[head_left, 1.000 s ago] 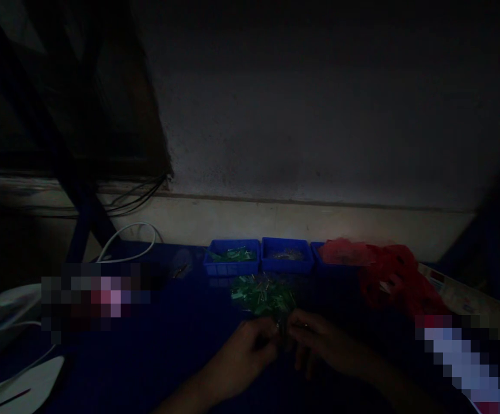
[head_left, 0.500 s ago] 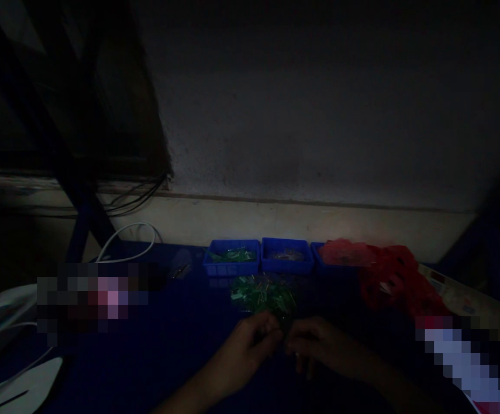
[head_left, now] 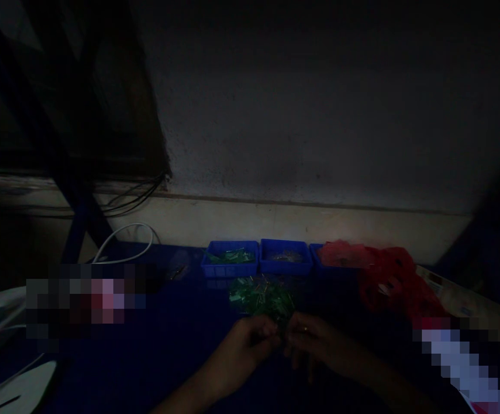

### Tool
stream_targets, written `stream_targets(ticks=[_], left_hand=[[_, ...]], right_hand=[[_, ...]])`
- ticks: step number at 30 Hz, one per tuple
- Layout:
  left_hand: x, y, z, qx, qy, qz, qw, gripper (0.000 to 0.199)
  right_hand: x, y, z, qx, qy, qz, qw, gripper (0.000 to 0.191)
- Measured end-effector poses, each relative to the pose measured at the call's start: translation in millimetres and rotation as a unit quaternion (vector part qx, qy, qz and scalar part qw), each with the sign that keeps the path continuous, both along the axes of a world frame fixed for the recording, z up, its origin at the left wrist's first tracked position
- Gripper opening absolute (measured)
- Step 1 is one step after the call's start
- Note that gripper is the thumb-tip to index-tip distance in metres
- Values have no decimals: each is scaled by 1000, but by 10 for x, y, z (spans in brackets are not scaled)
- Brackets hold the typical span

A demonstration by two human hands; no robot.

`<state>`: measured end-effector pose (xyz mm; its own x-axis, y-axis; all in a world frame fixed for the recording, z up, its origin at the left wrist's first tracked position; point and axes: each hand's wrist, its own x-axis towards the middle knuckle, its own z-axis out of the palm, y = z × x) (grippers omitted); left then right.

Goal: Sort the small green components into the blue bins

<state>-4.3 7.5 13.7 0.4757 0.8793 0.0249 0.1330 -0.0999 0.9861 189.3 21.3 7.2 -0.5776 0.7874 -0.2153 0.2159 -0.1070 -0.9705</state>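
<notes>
Just in front of a pile of green, shiny strip-like pieces [head_left: 260,294] are both hands, close together in dim light. My left hand [head_left: 252,342] is closed, thumb and fingers pinched; whatever lies between them is too dark to name. My right hand [head_left: 314,342] faces it with thumb and forefinger together and the other fingers hanging lower. A ring shows on one of its fingers. The two sets of fingertips almost meet, and any small piece between them cannot be made out.
Behind the pile stand a blue bin with green pieces [head_left: 230,270], a blue bin with small clear pieces [head_left: 284,268], and a third blue bin [head_left: 317,259] under red mesh [head_left: 388,276]. A white cable [head_left: 124,261] curls on the blue table [head_left: 146,351] at left.
My right hand has turned slightly, bringing the ring into sight. Both hands stay pinched close together. The view has shifted a little.
</notes>
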Motion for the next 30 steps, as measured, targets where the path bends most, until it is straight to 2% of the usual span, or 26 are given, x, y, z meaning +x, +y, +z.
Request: stream_targets(ticks=[5,7,10,15,19,22,24,28,30], left_hand=[[-46,7,-9,16,23,11,1000,18],[-46,-6,-8,-6,36,11,999,22],[-27,-29,-1,-45,34,34,998,29],[-10,-17,-23,-71,-33,38,996,27],[-33,4,-46,-36,-101,6,994,23],[-32,0,-41,-29,-104,-11,994,24],[-17,-4,-39,-40,-79,7,996,23],[13,15,-66,-66,-94,51,992,43],[14,38,-88,-78,-99,57,990,42]], right_hand=[[23,10,30,5,-19,-4,1000,17],[38,8,39,-2,-21,-8,1000,12],[45,-1,63,-31,-12,-9,999,17],[31,2,80,-88,46,-16,995,20],[32,31,38,-117,97,-31,988,22],[35,49,9,-102,102,-41,989,21],[35,58,1,-75,97,-49,991,15],[27,63,15,-30,94,-65,993,13],[19,57,27,-21,90,-68,993,15]])
